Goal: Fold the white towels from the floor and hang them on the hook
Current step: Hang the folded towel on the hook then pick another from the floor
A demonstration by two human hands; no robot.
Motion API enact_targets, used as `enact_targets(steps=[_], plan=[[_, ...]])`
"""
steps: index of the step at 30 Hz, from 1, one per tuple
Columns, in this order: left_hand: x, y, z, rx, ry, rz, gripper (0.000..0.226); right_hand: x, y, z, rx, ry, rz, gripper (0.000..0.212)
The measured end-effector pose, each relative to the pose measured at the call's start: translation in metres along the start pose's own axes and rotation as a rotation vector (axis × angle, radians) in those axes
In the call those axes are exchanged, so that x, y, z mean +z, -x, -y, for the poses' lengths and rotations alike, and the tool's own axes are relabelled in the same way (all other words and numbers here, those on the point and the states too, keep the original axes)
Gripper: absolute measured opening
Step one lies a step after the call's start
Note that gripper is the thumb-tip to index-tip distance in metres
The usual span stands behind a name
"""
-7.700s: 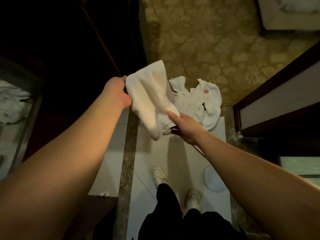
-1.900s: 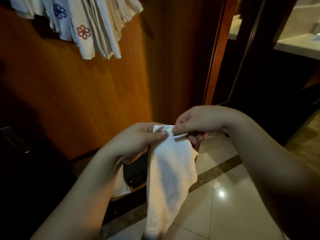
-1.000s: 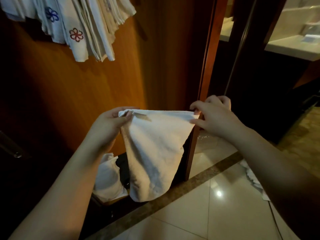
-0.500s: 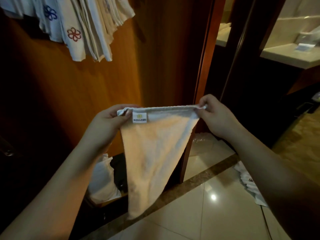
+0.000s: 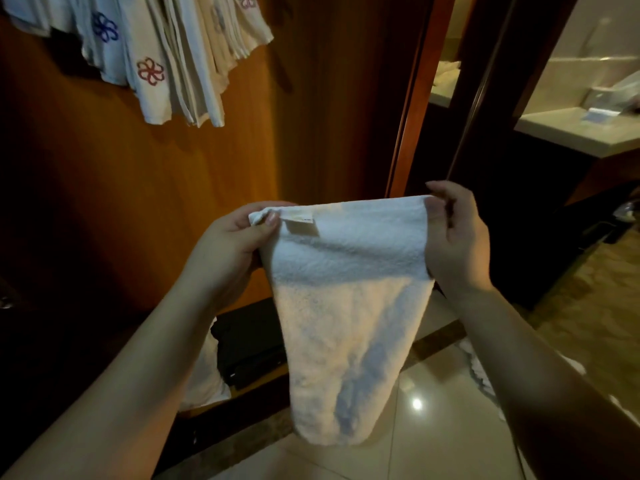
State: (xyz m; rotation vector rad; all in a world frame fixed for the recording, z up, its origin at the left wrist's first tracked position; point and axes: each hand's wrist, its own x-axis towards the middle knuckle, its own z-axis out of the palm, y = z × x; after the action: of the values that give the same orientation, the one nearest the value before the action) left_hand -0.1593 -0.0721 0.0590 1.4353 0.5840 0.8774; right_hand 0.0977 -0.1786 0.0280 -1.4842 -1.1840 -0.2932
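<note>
Holding: the person has a white towel (image 5: 346, 306) stretched out in the air between both hands, at about chest height in front of the wooden wall (image 5: 156, 202).
Left hand: the left hand (image 5: 228, 251) pinches the towel's top left corner, thumb pressed on the front of the hem, the rest of the fingers curled behind the cloth. A bit of bunched corner pokes out above the thumb.
Right hand: the right hand (image 5: 457, 244) has the top right corner, fingertips nipping the edge, palm facing in toward the cloth. The fingers look only loosely bent, but the corner is clearly caught between them.
Hands overall: well apart, one on each end of the top hem, so that edge runs pretty much straight and level between them.
Towel shape: hangs down from the hem and narrows to a rounded bottom, above the shiny tile floor (image 5: 450, 427) and not touching it. Hard to tell how many layers it is.
Label: a small tag (image 5: 304, 225) sits on the hem just beside the left thumb.
Hanging stuff: a bunch of hung towels (image 5: 166, 57) with flower marks is up on the wall at upper left, well apart from the one in hand.
Floor: more white cloth (image 5: 481, 372) lies on the tiles by the right forearm.
Behind: a dark box (image 5: 246, 344) low down, behind the towel.
</note>
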Motion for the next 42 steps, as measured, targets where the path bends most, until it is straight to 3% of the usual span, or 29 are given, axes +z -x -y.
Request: enact_targets(steps=[6, 11, 17, 19, 21, 22, 24, 25, 26, 30, 34, 36, 39, 42], plan=[[0.011, 0.0, -0.007, 0.021, 0.018, 0.0, 0.026, -0.001, -0.001, -0.001, 0.252, -0.125, -0.02, 0.017], [0.015, 0.0, -0.007, 0.016, -0.004, 0.004, 0.022, 0.0, 0.005, -0.01, 0.217, -0.017, -0.025, 0.048], [0.015, -0.003, -0.011, 0.03, 0.039, -0.01, 0.029, -0.004, -0.008, -0.001, 0.301, -0.176, -0.025, 0.042], [0.014, -0.006, -0.014, 0.026, 0.07, -0.026, 0.028, -0.004, -0.007, -0.006, 0.409, -0.469, 0.123, 0.048], [0.011, -0.009, -0.016, 0.012, 0.096, -0.051, 0.028, -0.003, 0.002, -0.02, 0.671, -0.903, 0.372, 0.066], [0.009, -0.01, -0.016, 0.001, 0.099, -0.068, 0.03, -0.002, 0.008, -0.026, 0.76, -0.986, 0.481, 0.072], [0.006, -0.011, -0.015, -0.018, 0.086, -0.085, 0.031, 0.005, 0.02, -0.036, 0.801, -0.916, 0.601, 0.086], [0.004, -0.012, -0.014, -0.024, 0.081, -0.091, 0.03, 0.01, 0.024, -0.039, 0.805, -0.839, 0.575, 0.093], [0.002, -0.012, -0.013, -0.029, 0.077, -0.099, 0.03, 0.013, 0.026, -0.04, 0.798, -0.768, 0.508, 0.093], [-0.009, -0.011, -0.011, -0.053, 0.023, -0.122, 0.028, 0.023, 0.023, -0.034, 0.649, -0.522, 0.361, 0.061], [-0.021, -0.011, -0.01, -0.06, 0.002, -0.119, 0.028, 0.025, 0.018, -0.024, 0.601, -0.542, 0.328, 0.054], [-0.024, -0.011, -0.009, -0.064, -0.004, -0.122, 0.033, 0.023, 0.016, -0.022, 0.681, -0.711, 0.396, 0.066], [-0.025, -0.012, -0.004, -0.094, -0.006, -0.122, 0.023, 0.017, 0.013, -0.019, 0.885, -0.975, 0.602, 0.091], [-0.029, -0.012, 0.0, -0.125, -0.031, -0.093, 0.022, 0.019, 0.015, -0.016, 0.847, -1.014, 0.746, 0.065]])
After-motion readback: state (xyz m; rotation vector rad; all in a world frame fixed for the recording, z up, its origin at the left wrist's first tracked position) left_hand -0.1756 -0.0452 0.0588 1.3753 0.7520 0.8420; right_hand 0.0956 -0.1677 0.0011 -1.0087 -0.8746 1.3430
